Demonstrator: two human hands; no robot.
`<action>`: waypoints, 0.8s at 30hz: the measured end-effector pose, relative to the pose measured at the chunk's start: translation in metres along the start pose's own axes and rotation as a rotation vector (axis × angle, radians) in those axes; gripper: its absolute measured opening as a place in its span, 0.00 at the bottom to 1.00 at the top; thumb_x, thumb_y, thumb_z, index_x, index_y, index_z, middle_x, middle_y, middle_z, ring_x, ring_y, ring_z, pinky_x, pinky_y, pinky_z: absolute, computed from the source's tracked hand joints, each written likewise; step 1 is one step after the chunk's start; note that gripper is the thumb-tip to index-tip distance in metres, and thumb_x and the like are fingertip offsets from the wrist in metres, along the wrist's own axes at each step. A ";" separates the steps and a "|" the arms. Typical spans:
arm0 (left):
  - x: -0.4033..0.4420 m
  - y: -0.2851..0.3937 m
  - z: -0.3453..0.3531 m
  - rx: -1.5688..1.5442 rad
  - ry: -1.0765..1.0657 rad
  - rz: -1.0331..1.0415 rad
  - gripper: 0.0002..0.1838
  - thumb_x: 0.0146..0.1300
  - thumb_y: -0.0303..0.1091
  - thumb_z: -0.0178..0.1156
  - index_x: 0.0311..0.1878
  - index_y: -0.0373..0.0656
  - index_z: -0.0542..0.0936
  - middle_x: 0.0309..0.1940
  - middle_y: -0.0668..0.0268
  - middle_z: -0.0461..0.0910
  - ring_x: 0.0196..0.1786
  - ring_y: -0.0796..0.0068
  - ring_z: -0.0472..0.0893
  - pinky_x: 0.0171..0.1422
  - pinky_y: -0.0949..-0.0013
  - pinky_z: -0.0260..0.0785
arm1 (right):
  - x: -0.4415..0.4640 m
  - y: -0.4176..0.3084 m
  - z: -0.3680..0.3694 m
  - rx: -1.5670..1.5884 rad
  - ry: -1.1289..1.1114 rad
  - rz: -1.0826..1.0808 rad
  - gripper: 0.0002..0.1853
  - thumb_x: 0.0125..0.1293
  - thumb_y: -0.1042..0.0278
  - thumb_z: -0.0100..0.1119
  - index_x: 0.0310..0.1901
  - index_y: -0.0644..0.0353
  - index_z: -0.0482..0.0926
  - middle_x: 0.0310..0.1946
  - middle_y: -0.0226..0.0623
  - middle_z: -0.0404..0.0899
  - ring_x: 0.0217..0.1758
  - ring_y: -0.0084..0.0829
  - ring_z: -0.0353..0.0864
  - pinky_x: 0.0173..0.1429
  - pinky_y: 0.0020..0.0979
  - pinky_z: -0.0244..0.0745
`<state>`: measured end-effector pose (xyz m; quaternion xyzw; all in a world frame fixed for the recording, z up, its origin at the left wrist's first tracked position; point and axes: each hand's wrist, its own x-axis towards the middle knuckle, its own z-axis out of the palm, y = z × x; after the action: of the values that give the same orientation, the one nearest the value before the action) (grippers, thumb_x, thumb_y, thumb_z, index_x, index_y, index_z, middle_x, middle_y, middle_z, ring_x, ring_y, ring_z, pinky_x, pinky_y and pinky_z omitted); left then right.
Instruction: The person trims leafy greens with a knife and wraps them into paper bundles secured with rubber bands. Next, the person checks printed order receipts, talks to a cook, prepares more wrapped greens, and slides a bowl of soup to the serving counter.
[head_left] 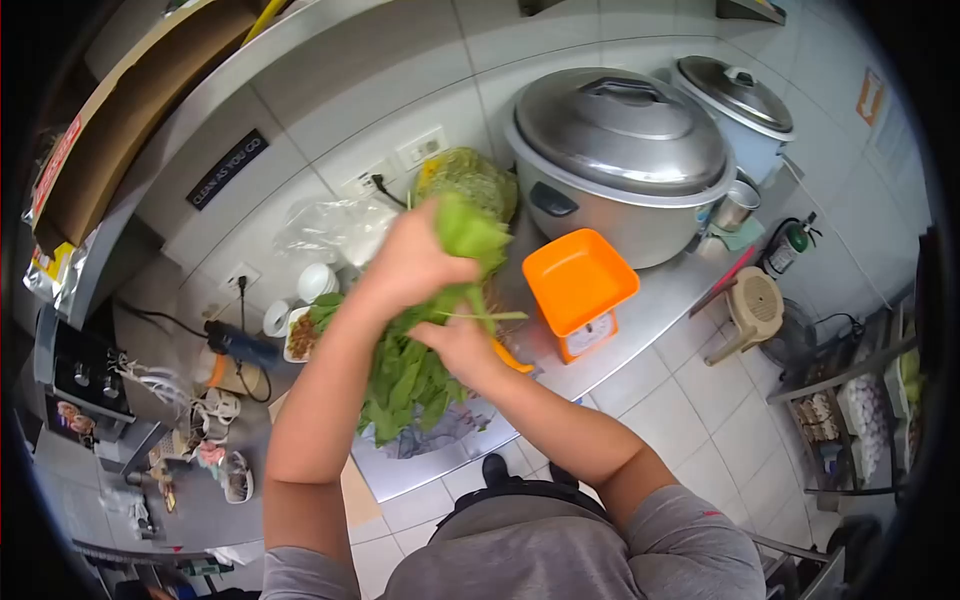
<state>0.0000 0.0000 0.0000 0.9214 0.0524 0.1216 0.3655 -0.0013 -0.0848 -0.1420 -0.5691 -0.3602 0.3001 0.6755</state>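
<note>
Leafy greens (pixel 408 385) are lying in a heap on crumpled plastic (pixel 440 432) on the metal counter (pixel 662 292), with more being held just above it. In the head view, the left hand (pixel 425 258) is gripping a bright bunch, fingers wrapped round and thumb pressing across the leaves. The right hand (pixel 465 350) is resting just below, at the stems, fingers partly bent; whether they are closing on anything, I cannot tell. Handling this well is probably calling for a light hold on the leaves, a steadier one on the stems, and working low over the plastic. Leaves are hiding most fingertips, the left forearm (pixel 335 370) is covering part of the counter, and the orange scale (pixel 590 335) is showing markings too small to read.
</note>
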 end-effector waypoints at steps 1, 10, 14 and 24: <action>0.010 0.019 0.016 0.035 -0.047 0.043 0.33 0.38 0.35 0.71 0.50 0.33 0.75 0.40 0.47 0.83 0.44 0.53 0.84 0.52 0.59 0.75 | -0.009 0.000 -0.009 0.127 0.201 -0.114 0.26 0.60 0.74 0.62 0.60 0.62 0.67 0.51 0.38 0.78 0.53 0.34 0.78 0.58 0.35 0.72; 0.119 0.078 0.205 0.250 -0.426 0.298 0.36 0.36 0.37 0.74 0.51 0.31 0.73 0.41 0.43 0.80 0.46 0.47 0.81 0.52 0.55 0.74 | -0.041 0.029 -0.164 0.767 0.763 -0.197 0.21 0.63 0.77 0.56 0.58 0.65 0.67 0.51 0.42 0.76 0.53 0.35 0.78 0.55 0.36 0.75; 0.111 0.051 0.249 0.371 -0.198 0.450 0.44 0.40 0.40 0.74 0.63 0.36 0.69 0.55 0.45 0.75 0.58 0.50 0.76 0.63 0.53 0.67 | -0.041 0.040 -0.181 0.903 0.890 -0.094 0.17 0.67 0.73 0.54 0.57 0.65 0.69 0.51 0.42 0.76 0.54 0.35 0.78 0.55 0.37 0.75; 0.054 -0.005 0.198 0.560 -0.156 0.177 0.50 0.44 0.40 0.70 0.73 0.49 0.60 0.71 0.54 0.61 0.76 0.55 0.56 0.79 0.46 0.39 | -0.027 0.033 -0.189 1.043 0.841 0.196 0.13 0.65 0.78 0.56 0.51 0.70 0.76 0.50 0.45 0.79 0.47 0.38 0.79 0.51 0.39 0.75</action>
<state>0.1040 -0.1167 -0.1327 0.9938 -0.0246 0.0628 0.0883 0.1404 -0.2057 -0.1963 -0.2669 0.1786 0.2477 0.9141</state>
